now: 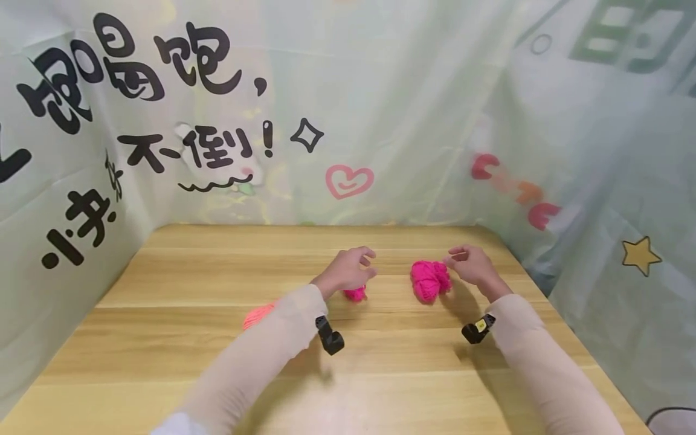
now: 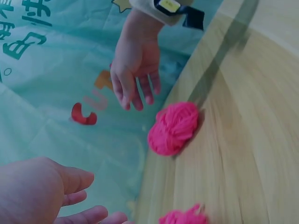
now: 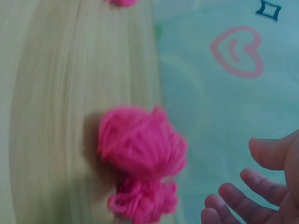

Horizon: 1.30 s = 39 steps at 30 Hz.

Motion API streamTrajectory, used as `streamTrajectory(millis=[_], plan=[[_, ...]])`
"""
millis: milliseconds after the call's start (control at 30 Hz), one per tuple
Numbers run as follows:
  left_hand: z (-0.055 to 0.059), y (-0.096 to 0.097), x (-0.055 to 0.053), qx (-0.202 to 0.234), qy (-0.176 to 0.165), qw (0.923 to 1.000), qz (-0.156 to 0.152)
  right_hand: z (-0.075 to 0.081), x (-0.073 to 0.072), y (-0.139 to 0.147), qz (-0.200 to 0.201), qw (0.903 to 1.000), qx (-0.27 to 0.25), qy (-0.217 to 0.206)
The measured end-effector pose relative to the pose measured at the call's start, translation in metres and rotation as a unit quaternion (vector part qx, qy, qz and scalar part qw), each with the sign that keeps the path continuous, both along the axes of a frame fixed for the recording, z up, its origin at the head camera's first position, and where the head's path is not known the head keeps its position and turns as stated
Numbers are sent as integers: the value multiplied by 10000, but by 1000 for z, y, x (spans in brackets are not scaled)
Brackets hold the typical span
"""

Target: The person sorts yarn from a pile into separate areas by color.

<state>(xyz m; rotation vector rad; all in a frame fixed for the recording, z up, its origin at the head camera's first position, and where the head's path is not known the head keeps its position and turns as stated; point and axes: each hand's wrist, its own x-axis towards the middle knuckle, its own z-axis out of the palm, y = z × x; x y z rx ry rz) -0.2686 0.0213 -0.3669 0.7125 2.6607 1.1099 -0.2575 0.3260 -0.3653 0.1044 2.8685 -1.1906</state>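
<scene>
A bright pink ball of yarn (image 1: pixel 428 281) lies on the wooden table, with a looser bunch of strands on its right side, plain in the right wrist view. Just to the right of this yarn, my right hand (image 1: pixel 472 266) hovers with relaxed, spread fingers and holds nothing. My left hand (image 1: pixel 348 270) is raised over a smaller pink piece of yarn (image 1: pixel 356 294), which it partly hides in the head view. Nothing is between its loosely bent fingers. Under my left forearm shows part of a coral-orange yarn bundle (image 1: pixel 258 315); the rest is hidden by the sleeve.
The wood-grain table (image 1: pixel 179 272) is enclosed at the back and sides by a pale printed cloth (image 1: pixel 391 121) with lettering, a heart and a star. A small black camera is strapped to each wrist.
</scene>
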Motion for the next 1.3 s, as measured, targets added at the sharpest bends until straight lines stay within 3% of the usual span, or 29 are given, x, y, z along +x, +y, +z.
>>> streamTrajectory(millis=[333,800,1033,1300], plan=[[1,-61,12,-103,-316,9986,408,1,-1,-38,446,9967,-601,307],[-12,-131,32,-172,-291,9965,769,-12,-9,-92,928,9897,-1089,33],[-18,-146,36,-148,-170,9951,964,-22,-11,-112,1074,9844,-1368,-266],[-22,-155,43,-63,-199,9927,1185,-34,-15,-130,1205,9819,-1449,-194]])
